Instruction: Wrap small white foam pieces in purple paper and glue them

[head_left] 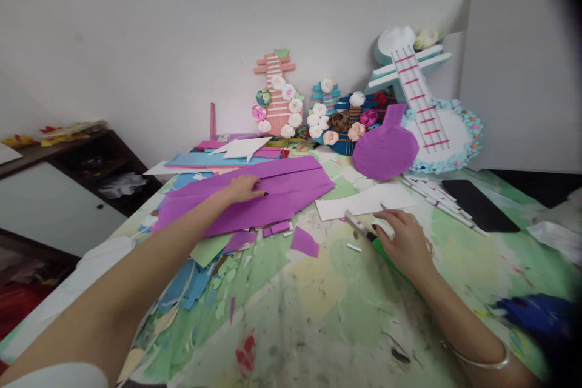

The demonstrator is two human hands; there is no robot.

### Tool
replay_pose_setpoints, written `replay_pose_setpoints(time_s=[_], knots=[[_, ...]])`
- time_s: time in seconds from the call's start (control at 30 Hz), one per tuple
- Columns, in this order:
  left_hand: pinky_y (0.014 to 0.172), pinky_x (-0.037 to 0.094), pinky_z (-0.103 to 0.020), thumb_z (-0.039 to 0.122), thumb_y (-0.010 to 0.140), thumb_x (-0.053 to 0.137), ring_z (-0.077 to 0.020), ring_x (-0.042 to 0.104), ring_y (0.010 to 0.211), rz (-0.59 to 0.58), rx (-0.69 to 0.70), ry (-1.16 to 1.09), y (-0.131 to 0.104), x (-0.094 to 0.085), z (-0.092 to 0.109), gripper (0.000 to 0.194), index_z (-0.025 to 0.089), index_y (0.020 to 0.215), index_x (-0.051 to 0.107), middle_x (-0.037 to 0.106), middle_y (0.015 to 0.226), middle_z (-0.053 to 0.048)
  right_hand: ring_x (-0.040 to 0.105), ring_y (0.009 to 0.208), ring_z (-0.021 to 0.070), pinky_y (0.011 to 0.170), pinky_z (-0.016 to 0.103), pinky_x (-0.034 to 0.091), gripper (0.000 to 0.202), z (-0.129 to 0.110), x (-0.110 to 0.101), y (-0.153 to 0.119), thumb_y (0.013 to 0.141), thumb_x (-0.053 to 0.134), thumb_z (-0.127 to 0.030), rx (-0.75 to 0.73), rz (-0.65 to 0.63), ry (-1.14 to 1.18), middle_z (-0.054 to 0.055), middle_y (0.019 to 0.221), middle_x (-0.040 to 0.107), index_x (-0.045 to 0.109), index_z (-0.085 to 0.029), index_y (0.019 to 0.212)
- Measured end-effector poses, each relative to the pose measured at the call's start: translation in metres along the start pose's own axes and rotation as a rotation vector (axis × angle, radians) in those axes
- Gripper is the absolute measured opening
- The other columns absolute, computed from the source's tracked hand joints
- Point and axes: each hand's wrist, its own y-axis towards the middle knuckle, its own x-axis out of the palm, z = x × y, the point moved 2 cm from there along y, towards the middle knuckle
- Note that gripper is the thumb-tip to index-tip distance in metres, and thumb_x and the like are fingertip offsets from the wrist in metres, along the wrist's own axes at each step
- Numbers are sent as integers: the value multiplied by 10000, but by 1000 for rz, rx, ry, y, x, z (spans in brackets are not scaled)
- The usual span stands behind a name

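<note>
My left hand (245,189) lies on a large folded purple sheet (291,189), its fingers spread and nothing held. On the right, my right hand (404,239) is curled around what look like small scissors; a metal tip shows by the fingers and a gold loop (430,247) behind them, the rest hidden by the palm. Under that hand lies a cutter with a metal blade (358,223) and a green handle. A white strip (364,201) lies just beyond the fingertips.
Decorated paper instruments (279,97) lean on the wall, with a purple lute shape (385,151) and a large white one (450,133). White sticks (441,203) and a black slab (479,205) lie at right. Paper scraps (195,282) cover the left. A cabinet (59,206) stands beyond.
</note>
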Motion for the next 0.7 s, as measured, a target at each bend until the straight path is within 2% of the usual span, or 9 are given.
replay_pose_setpoints(time_s=[0.07,0.17,0.27,0.33,0.47,0.5,0.6,0.7], knots=[[705,466,-290,486,676,645,-212,628,786,-94,-8,-59,7,2,4,450,140,964,664,708,904,-87,547,997,278,846,433,436,234,-4,0,-1,841,493,-229,-52,33,53,117,1050,632,640,-175,1015],[629,450,-246,414,639,673,-177,619,701,-197,2,-149,9,-6,9,395,142,925,667,698,793,-43,561,958,260,831,412,450,216,-7,-1,-3,843,503,-244,-123,101,129,103,1002,640,639,-182,999],[596,434,-231,319,684,613,-160,603,659,-222,35,-208,0,-21,21,273,135,878,668,676,721,-23,574,938,247,806,389,457,205,-8,-2,-4,840,524,-241,-151,155,166,93,973,648,646,-179,993],[604,425,-237,257,709,568,-156,589,661,-203,66,-216,-14,-31,36,195,140,828,668,662,709,-22,583,921,237,783,376,452,194,-12,-4,-5,841,533,-224,-168,178,168,86,962,659,650,-179,988],[711,395,-283,178,728,563,-179,554,784,-104,172,-157,-62,-43,77,96,153,740,654,634,800,-51,598,876,234,838,434,379,117,-28,-17,-9,828,571,-174,-192,316,32,41,891,699,667,-212,884],[708,383,-298,177,768,537,-184,540,779,-18,250,-56,-78,-43,90,122,153,727,648,618,799,-62,599,871,240,864,465,346,106,-34,-22,-10,817,589,-159,-198,361,-23,27,864,707,668,-220,853],[663,351,-318,122,818,506,-194,509,736,165,400,210,-124,-29,122,148,150,741,629,599,759,-70,601,865,248,888,499,312,118,-51,-31,-14,785,625,-123,-248,431,-68,16,823,718,667,-224,829],[643,336,-325,65,801,512,-193,475,699,339,452,294,-159,-6,145,142,149,720,592,582,726,-61,611,809,204,794,393,417,122,-62,-28,-16,809,583,-127,-288,353,208,42,817,705,665,-205,854]])
